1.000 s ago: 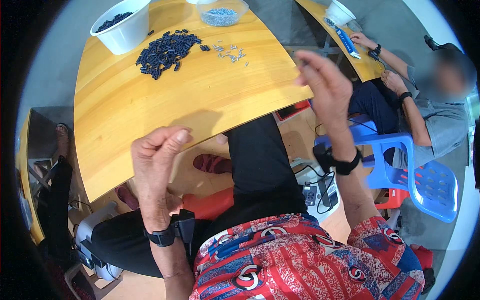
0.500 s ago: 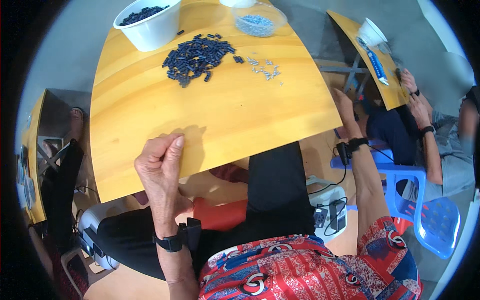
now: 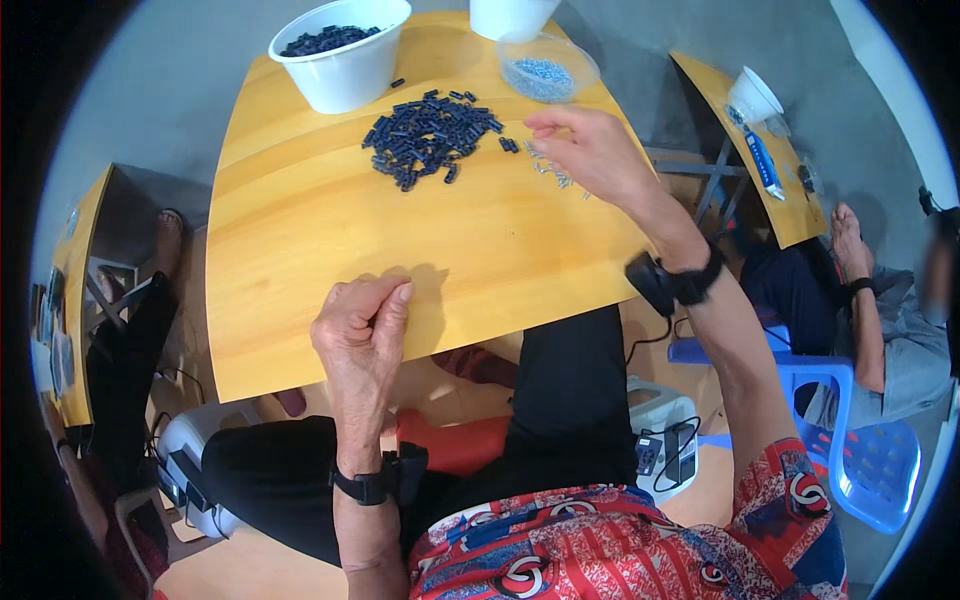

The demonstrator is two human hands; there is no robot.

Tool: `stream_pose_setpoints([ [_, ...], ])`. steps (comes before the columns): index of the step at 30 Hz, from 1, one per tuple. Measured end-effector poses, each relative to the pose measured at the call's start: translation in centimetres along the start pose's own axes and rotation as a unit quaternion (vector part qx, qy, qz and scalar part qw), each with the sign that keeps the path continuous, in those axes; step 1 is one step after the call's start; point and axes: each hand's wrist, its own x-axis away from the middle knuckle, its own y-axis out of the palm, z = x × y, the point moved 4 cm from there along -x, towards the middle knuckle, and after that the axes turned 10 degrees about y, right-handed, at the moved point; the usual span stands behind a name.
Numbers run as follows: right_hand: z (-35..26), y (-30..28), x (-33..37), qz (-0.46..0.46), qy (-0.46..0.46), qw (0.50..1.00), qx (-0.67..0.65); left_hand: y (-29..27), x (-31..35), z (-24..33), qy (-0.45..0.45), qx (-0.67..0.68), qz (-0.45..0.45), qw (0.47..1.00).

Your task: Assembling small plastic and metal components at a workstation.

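My left hand [image 3: 362, 318] is closed, thumb pressed against curled fingers, over the near edge of the wooden table [image 3: 300, 265]; whatever it may hold is hidden. My right hand [image 3: 590, 150] reaches over the small silver screws [image 3: 550, 172] on the table's right side, partly covering them. Its thumb and fingers point left, slightly apart, and nothing shows between them. Left of it lies a pair of short black plastic pieces [image 3: 509, 145], close to a large heap of similar black pieces [image 3: 425, 135]. Behind the hand stands a clear round tub [image 3: 540, 72] of silver screws.
A white bucket [image 3: 340, 80] filled with black pieces stands at the far left, and another white container [image 3: 510, 18] at the back. To the right are a second table [image 3: 795, 215], a blue plastic stool [image 3: 850, 375] and a seated person [image 3: 905, 330].
My right hand has come up from beside the table's right edge to above the loose screws. My left hand stays closed over the near edge. The whole view has shifted slightly.
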Motion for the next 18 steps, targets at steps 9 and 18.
stream_pose_setpoints([
  [9, 0.5, 3.7, -4.6, 0.019, -0.037, 0.900, 0.433, -0.7, -0.2, 0.2, 0.079, -0.006, 0.047, 0.996],
  [18, -0.3, 6.0, -4.3, 0.049, -0.111, 0.891, 0.438, -0.8, -0.3, 0.4, 0.071, -0.035, 0.024, 0.997],
])
